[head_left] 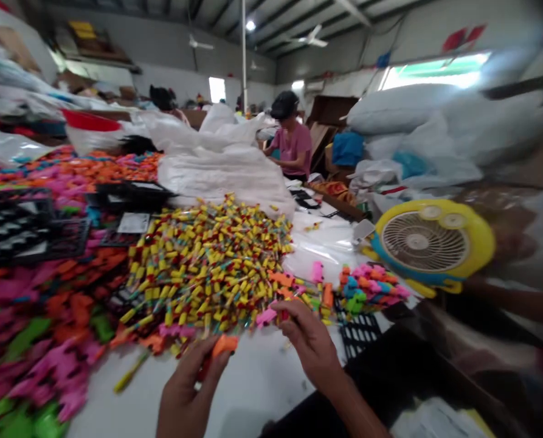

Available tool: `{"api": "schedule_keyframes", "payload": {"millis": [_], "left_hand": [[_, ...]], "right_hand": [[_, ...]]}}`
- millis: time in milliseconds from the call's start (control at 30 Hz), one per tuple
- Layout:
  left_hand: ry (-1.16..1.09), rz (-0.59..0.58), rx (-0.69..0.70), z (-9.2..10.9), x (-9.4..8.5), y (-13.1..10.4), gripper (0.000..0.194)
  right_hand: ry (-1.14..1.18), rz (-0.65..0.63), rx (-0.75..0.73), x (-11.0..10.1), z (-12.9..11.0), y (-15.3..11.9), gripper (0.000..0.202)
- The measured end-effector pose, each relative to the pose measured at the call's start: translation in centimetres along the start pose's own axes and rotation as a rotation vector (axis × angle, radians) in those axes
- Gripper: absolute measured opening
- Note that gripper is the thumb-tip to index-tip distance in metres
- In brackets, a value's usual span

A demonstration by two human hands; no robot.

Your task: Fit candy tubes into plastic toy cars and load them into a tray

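**Handling Small Moulded Pieces at the Worktable**

Left hand (pixel 186 389): thumb and fingers grasp an orange piece (pixel 225 345), which projects beyond the fingertips above the tabletop.

Right hand (pixel 312 347): thumb and index finger are bent together at a pink piece (pixel 266 316), on the near edge of the heap. Whether they grip it or only touch it, cannot tell.

Handling: both pieces appear to be light, fairly stiff plastic, unlikely to break; smooth faces may slip. Take hold across the 2 opposite sides of the body with thumb and index finger.

Room for moving: the white tabletop (pixel 253 389) shows between the 2 hands and gives space for low movement. 1 yellow stick (pixel 131 372) lies on it, left of the left hand. Limits: loose pink and green pieces (pixel 61 371) at the left, the heap of yellow-capped sticks (pixel 211 261) ahead, and a black slotted tray (pixel 360 334) to the right of the right hand. Reaching low into the heap could dislodge sticks.

Beyond the tray: a pile of multicoloured pieces (pixel 374 286), with a yellow fan (pixel 419 242) beside it at the right.

Farther back: white sacking (pixel 221 170) behind the heap, then 1 person in a pink shirt (pixel 298 146).
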State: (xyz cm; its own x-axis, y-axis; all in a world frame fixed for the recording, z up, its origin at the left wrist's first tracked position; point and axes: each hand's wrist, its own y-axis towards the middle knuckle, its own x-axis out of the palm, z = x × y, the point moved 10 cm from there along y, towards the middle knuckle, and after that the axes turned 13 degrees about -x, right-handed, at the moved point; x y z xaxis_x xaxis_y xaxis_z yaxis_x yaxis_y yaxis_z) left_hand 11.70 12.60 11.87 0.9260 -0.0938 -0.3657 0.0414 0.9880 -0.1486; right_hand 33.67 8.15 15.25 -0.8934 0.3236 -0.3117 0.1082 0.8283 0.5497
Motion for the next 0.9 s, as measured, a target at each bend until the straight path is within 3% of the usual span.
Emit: {"api": "schedule_keyframes", "payload": {"millis": [100,200,367,667,900], "left_hand": [[0.017,-0.077,0.096,1.3,0.9,-0.6,0.034],[0.015,-0.124,0.155,2.0,1.7,-1.8,0.025],[0.021,-0.180,0.175,1.1,2.1,-2.6,0.020],[0.042,-0.281,0.142,-0.1,3.3,-2.2,0.020],[0.051,-0.357,0.010,-2.1,4.3,-1.7,0.025]], "right_hand": [[-0.030,-0.239,-0.115,3.1,-1.9,0.2,0.026],[-0.065,-0.338,-0.167,4.8,-2.5,-0.7,0.022],[-0.128,-0.352,-0.268,5.3,-2.2,-1.8,0.024],[-0.129,-0.402,-0.288,6.2,-1.8,-2.5,0.028],[-0.171,-0.432,-0.420,6.4,-2.0,-3.1,0.030]]}}
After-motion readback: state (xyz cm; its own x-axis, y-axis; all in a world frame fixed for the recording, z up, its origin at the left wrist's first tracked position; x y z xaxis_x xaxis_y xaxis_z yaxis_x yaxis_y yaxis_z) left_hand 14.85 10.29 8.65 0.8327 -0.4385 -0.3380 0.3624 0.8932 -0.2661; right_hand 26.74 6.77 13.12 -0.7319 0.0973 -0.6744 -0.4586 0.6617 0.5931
